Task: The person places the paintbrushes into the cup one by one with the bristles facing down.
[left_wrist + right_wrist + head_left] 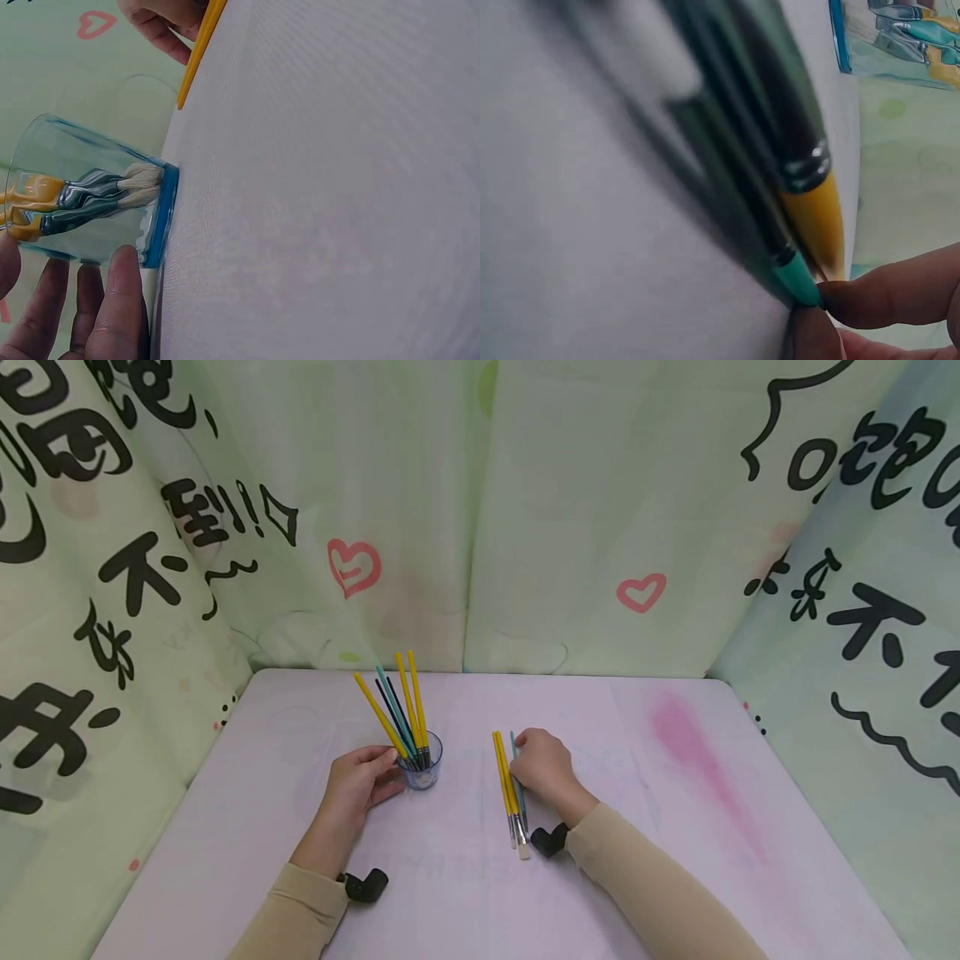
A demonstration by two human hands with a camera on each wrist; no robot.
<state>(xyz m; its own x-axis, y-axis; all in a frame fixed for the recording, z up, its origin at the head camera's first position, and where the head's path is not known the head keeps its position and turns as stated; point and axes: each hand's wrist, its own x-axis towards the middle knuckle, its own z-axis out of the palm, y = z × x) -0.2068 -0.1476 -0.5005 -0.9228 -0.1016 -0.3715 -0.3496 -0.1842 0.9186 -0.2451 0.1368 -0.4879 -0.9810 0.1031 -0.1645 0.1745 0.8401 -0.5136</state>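
Observation:
A clear cup (422,778) with a blue base stands upright on the table, holding several paintbrushes (411,710) with yellow, teal and dark handles, bristles down. My left hand (366,781) is at its left side; in the left wrist view the fairly straight fingers (124,300) touch the cup wall, with the thumb near the rim. To the right, two yellow-handled paintbrushes (506,777) lie side by side on the table. Beside them my right hand (546,766) pinches a teal-handled paintbrush (799,281) between thumb and finger. Its bristle end is blurred in the right wrist view.
The table (450,877) has a pale pink cover with a darker pink streak at the right. Pale green curtains (555,510) with black writing and red hearts hang behind and on both sides. A black wrist camera (365,886) is strapped to each wrist.

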